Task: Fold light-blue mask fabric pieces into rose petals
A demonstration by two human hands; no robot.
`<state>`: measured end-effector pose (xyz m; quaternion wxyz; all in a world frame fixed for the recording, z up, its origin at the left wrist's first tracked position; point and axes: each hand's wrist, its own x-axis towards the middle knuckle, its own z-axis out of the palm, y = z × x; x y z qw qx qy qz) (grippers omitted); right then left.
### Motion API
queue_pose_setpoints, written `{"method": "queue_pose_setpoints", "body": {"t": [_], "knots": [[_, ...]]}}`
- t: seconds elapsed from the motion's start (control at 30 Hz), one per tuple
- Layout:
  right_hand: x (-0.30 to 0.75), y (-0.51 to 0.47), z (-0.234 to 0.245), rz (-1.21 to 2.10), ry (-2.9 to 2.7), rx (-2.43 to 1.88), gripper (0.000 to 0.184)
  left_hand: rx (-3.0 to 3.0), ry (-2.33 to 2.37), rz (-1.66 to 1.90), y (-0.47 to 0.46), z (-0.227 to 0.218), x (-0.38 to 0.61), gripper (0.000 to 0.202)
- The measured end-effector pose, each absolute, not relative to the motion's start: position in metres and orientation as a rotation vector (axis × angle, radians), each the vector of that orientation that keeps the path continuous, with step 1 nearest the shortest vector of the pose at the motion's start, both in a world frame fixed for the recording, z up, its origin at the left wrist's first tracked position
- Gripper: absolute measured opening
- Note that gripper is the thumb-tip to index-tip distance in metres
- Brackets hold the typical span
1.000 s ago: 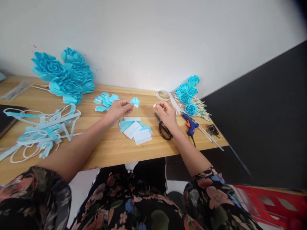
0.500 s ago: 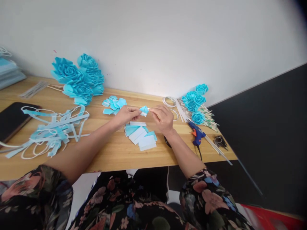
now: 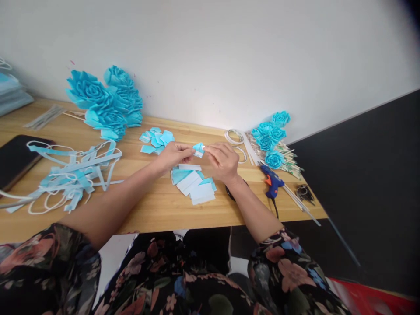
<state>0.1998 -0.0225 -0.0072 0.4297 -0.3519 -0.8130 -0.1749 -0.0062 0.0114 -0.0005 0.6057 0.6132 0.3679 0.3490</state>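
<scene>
My left hand (image 3: 179, 154) pinches a small folded blue-and-white piece of non-woven fabric (image 3: 198, 149) between thumb and fingers, above the middle of the table. At its right edge, my right hand (image 3: 223, 161) has thumb and forefinger pressed together on a small white bit (image 3: 204, 147); whether that is tape or a stick end I cannot tell. Just below the hands lie flat cut blue and white rectangles (image 3: 193, 183). A pile of folded blue petals (image 3: 158, 139) lies behind my left hand.
Blue fabric roses (image 3: 98, 103) and smaller ones (image 3: 271, 135) stand against the wall. Tape rolls (image 3: 234, 137), a blue glue gun (image 3: 272, 180) and sticks (image 3: 300, 203) are at right. Tangled strips with ear loops (image 3: 74, 175) and a phone (image 3: 19, 159) occupy the left.
The view has shifted slightly. Both hands keep their grip on the small folded piece, and its blue fold looks tilted a little differently.
</scene>
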Motion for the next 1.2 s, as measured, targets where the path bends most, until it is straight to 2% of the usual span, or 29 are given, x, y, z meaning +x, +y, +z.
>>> {"method": "queue_pose_setpoints", "body": {"t": [0.73, 1.2], "knots": [[0.1975, -0.0228, -0.0078, -0.458, -2.033, -0.979, 0.023, 1.407, 0.801, 0.826, 0.0088, 0.0017, -0.0063, 0.029], [0.1981, -0.0222, -0.0061, -0.344, -2.072, -0.995, 0.022, 1.193, 0.762, 0.822, 0.0103, -0.0033, -0.0046, 0.028]]}}
